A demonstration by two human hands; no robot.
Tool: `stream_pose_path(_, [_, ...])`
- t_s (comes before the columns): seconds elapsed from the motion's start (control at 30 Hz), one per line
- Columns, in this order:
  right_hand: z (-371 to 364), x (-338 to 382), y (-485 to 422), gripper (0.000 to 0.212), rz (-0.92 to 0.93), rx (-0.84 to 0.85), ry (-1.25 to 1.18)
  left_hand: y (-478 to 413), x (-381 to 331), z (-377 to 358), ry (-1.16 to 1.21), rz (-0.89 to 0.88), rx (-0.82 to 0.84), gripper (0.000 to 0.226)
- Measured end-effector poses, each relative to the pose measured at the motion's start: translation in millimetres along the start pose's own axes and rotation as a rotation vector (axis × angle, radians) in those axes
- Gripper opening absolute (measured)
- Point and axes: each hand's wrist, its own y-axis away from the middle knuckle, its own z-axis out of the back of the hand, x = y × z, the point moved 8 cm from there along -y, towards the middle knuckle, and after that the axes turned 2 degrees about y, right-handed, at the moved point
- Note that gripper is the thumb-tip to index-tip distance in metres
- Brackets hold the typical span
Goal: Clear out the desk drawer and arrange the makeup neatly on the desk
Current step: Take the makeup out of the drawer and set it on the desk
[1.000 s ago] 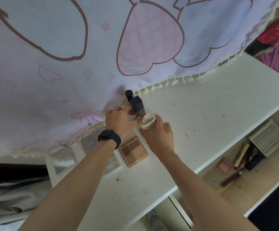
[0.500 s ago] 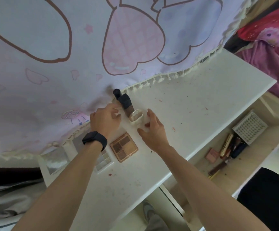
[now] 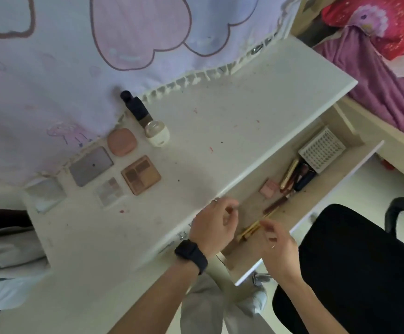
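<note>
I read this as a home bedroom: past the right hand (image 3: 278, 247) lies a bed (image 3: 377, 80) with purple bedding, and beyond the left hand (image 3: 213, 225) a cartoon-print curtain (image 3: 148, 32) hangs over a makeup-laden desk (image 3: 256, 100).

Both forearms bare right to the frame edge. Left hand (image 3: 214, 225): black smartwatch (image 3: 191, 255) on the wrist, dark rectangular face, matching black strap; thin silver ring (image 3: 215, 200) on one finger. Right hand (image 3: 278, 247): thin pale band (image 3: 273, 246) on one finger, too blurred to tell the metal. Below the arms: light grey trousers (image 3: 201, 307) in loose fabric and a pale grey shoe (image 3: 256, 301), detail too soft to read.
</note>
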Motion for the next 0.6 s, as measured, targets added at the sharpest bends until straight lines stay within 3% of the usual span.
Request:
stream_pose_path(0.1, [27,-38,1,0.032,-0.016,-0.113,0.110,5,20,-81,-0.050,0.174,0.252,0.032])
stream_pose_path(0.2, [41,-74,-16,0.057,-0.188,-0.120,0.009,-1,40,-139,-0.072,0.328,0.406,0.040])
stream_pose_path(0.3, [39,-98,-38,0.067,-0.302,-0.056,-0.153,-14,56,-175,-0.114,0.397,0.436,0.045])
stream_pose_path(0.4, [30,-114,-53,0.065,-0.307,-0.006,-0.164,-25,68,-197,-0.173,0.409,0.423,0.034])
stream_pose_path(0.6, [22,-127,-56,0.067,-0.281,0.018,-0.183,-34,80,-217,-0.271,0.417,0.444,0.032])
